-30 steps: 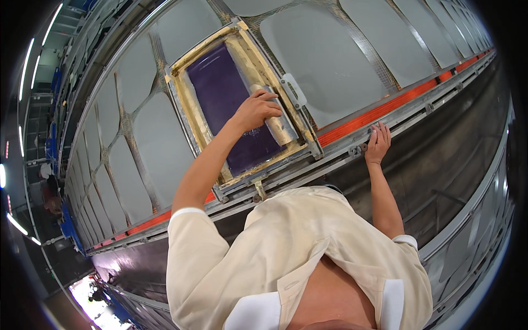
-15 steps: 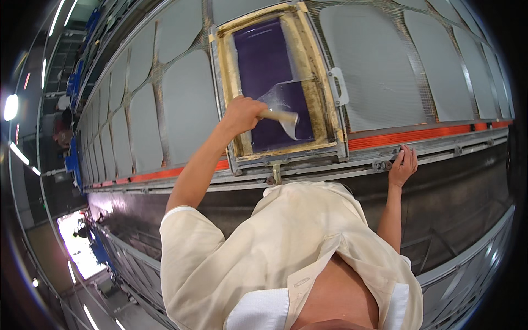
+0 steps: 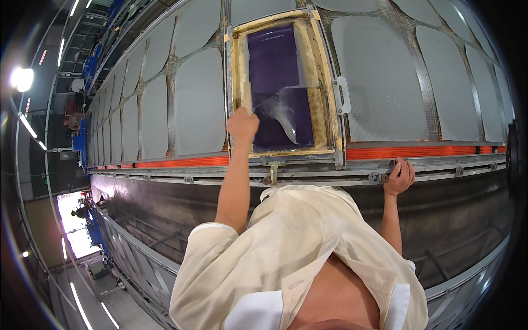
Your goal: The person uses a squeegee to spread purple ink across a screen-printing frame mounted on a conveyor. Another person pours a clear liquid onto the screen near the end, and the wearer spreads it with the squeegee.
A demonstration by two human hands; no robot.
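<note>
My left hand (image 3: 243, 124) is wrapped round a pale, wooden-looking squeegee (image 3: 247, 94). It lies lengthwise along the left inner side of a screen-printing frame (image 3: 336, 132). Dark purple ink or print area (image 3: 272, 60) shows through the frame's mesh, with a translucent grey smear (image 3: 283, 113) across its lower right part. Yellowish tape and stains line the frame's inner border. To the right of the frame, my right hand (image 3: 400, 177) is at the metal rail (image 3: 429, 171), its fingers curled beside a small round fitting (image 3: 378, 177). Whatever lies between those fingers is too small to make out.
Rows of grey rounded panels (image 3: 379, 77) cover the long table on both sides. A white handle (image 3: 342, 94) sticks out at the frame's right side. An orange strip (image 3: 410, 152) runs along the table edge. Behind me stretches a metal railing (image 3: 132, 247).
My left hand has drawn the squeegee leftward from over the purple area to the frame's left side, turning it lengthwise. My right hand stays at the rail. The view has shifted slightly.
</note>
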